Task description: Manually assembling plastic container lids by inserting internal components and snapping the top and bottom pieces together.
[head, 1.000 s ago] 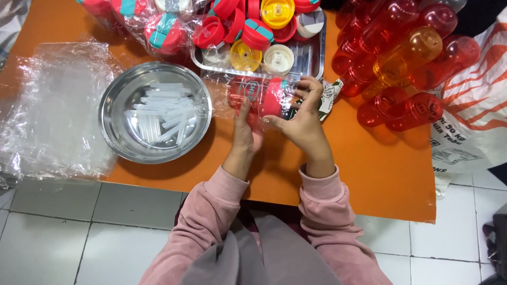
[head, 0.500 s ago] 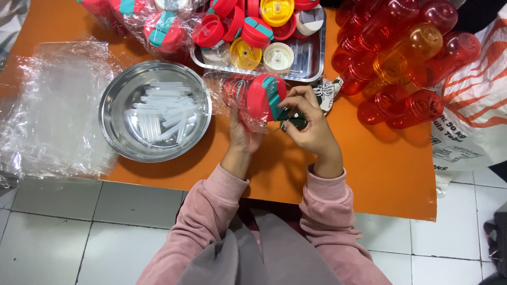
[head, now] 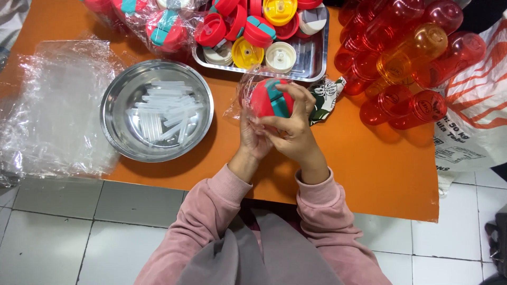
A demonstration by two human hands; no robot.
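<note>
a top-down view of an orange desk (head: 369,158). both hands meet near its middle, holding a red bottle lid with a teal flap (head: 268,99) inside a clear plastic bag (head: 238,100). the left hand (head: 252,134) has its grip closed on the lid from below; the right hand (head: 292,126) has its grip wrapped over the lid's right side and top. just left sits a steel bowl (head: 116,132) of short clear tubes (head: 161,108). behind the hands a metal tray (head: 317,58) holds more lids; red bottles (head: 401,58) lie to the right.
</note>
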